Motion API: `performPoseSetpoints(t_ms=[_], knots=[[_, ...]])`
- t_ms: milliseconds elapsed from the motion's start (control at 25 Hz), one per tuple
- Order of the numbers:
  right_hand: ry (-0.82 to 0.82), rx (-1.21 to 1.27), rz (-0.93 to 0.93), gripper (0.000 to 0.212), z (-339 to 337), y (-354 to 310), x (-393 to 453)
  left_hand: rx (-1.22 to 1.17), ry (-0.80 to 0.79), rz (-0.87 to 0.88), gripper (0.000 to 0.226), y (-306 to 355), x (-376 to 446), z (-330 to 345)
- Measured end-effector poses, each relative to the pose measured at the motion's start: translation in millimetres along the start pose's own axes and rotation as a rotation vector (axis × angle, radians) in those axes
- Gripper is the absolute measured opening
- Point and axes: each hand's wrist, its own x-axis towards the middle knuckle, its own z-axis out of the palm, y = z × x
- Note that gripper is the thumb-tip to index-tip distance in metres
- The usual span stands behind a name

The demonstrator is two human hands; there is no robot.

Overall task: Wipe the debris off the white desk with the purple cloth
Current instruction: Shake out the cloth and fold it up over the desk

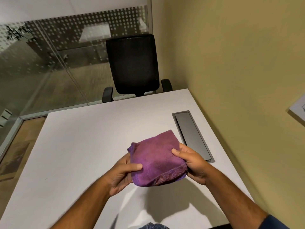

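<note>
Both hands held the folded purple cloth (156, 160) above the white bench (79, 146): left hand (122, 176) fingers closed on its left edge, right hand (193, 162) on its right. Bench bare leftward; grey cable hatch (191, 134) just right; black chair (133, 65) at far edge.

Desk (82, 146) lies open; wall (239, 80) bounds its right.

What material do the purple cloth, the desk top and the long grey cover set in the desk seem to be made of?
Purple cloth: soft terry or microfibre, judging by its fuzzy pile and stitched hem. It is folded and held by the left hand and right hand.
White desk: probably matte laminate, smooth, without glare.
Grey cover: looks like brushed metal, possibly painted plastic, with a dull sheen.
</note>
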Motion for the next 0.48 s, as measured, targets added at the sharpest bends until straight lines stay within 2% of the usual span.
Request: performPoseSetpoints(t_ms=[80,160,200,240,360,400,480], knots=[[-0.086,-0.055,-0.009,0.039,-7.3,-7.4,-3.4,0.207,0.106,0.16,0.093,11.8,0.5,4.4],[-0.107,-0.242,-0.051,0.026,-13.5,-21.8,-6.2,0.233,0.195,0.331,0.1,21.8,1.0,4.8],[-0.107,-0.347,-0.083,0.027,-15.5,-30.1,-8.7,0.213,0.215,0.368,0.096,23.0,1.0,6.5],[-0.1,-0.437,-0.116,0.038,-15.1,-38.8,-11.4,0.222,0.237,0.378,0.085,20.2,1.7,9.0],[-0.076,-0.559,-0.173,0.053,-8.0,-49.9,-16.3,0.191,0.309,0.241,0.042,0.0,3.5,13.5],[-0.037,-0.558,-0.184,0.053,-6.7,-50.6,-17.4,0.08,0.278,0.192,0.035,-5.7,4.0,13.4],[0.038,-0.452,-0.2,0.046,-7.8,-50.5,-19.0,-0.173,0.194,0.106,0.042,-12.1,4.9,14.9]])
